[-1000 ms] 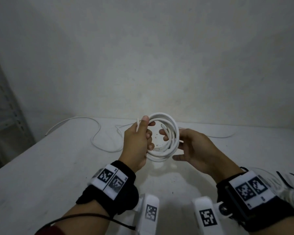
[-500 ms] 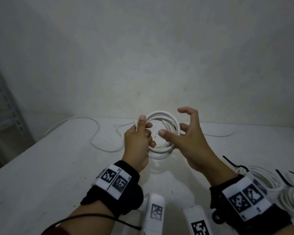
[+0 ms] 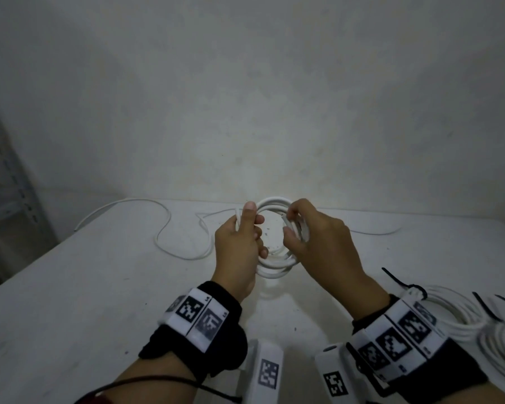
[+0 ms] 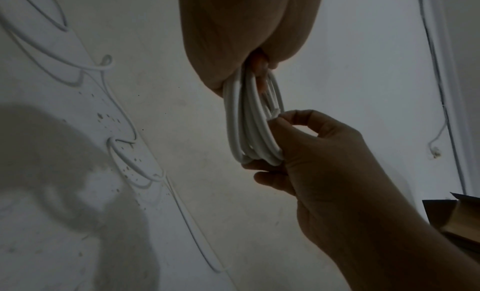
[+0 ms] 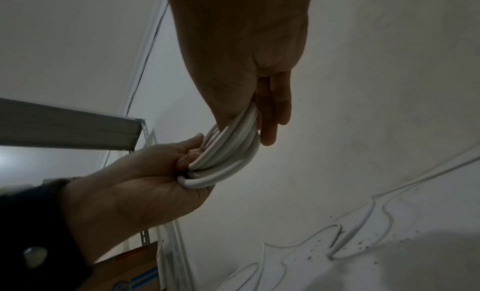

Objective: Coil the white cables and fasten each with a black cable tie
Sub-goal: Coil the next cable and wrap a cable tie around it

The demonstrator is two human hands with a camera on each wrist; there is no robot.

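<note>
While both hands point(image 3: 280, 246) grip coil point(image 3: 274, 265) above table point(image 3: 99, 301); loose cable point(image 3: 169, 243) near far edge.

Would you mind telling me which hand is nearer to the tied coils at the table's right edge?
Right. The right hand holds the coil beside the tied coils; the left hand grips its far side.

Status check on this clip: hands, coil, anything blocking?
Left hand and right hand both grip the coil, held above the table. No tie on it yet. Tied coils lie to the right. Nothing blocking.
</note>
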